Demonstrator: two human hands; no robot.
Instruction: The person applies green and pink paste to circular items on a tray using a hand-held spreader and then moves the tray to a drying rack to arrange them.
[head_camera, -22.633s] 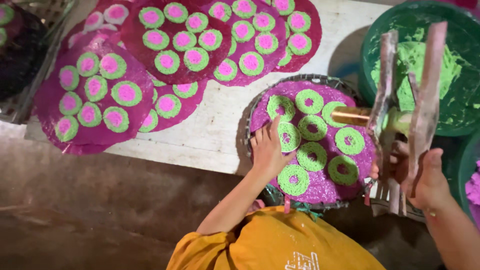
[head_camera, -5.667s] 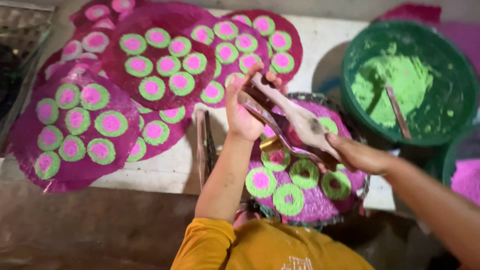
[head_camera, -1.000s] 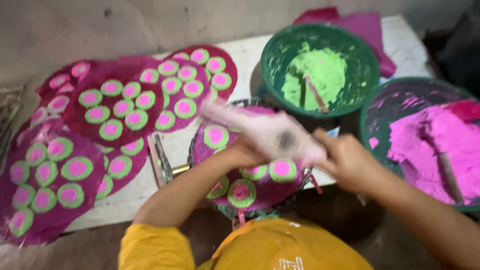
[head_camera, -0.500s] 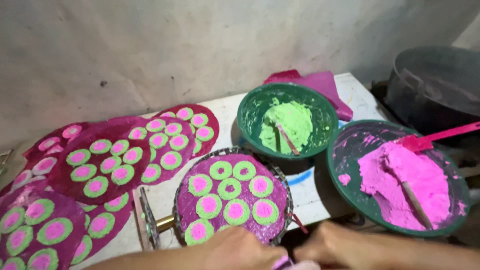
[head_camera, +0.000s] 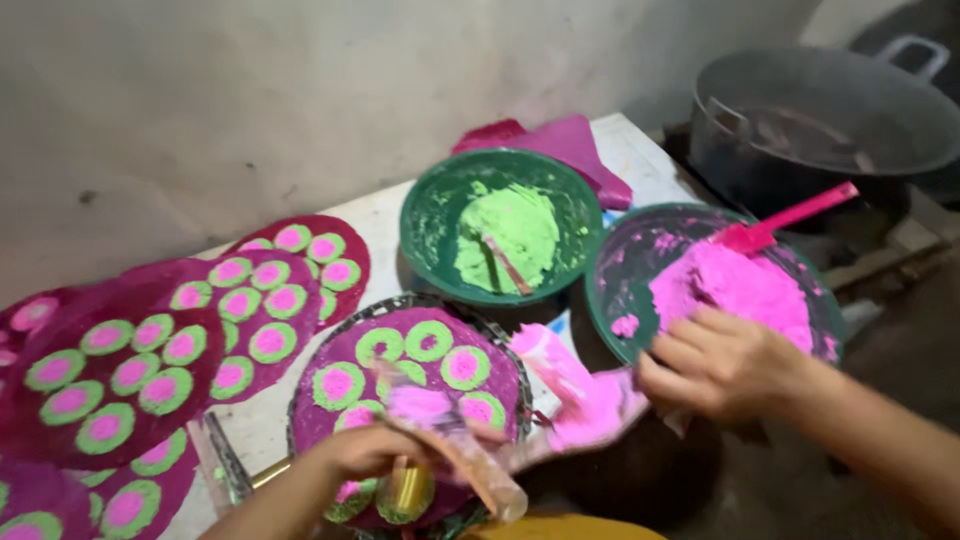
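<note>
Two green bowls (head_camera: 500, 230) at centre; left hand (head_camera: 375, 450) and right hand (head_camera: 725, 365) each gripped one pink-smeared tool (head_camera: 570, 385).

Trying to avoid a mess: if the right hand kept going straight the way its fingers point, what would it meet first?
The right hand points left, so it would probably first meet the blurred pink-smeared tool between the hands; depth is unclear.

Pink dough (head_camera: 735, 285) is looking soft and matt in a smeared green plastic bowl (head_camera: 610, 290), sitting beside a dull grey metal pot (head_camera: 820, 120) with a worn finish.
</note>
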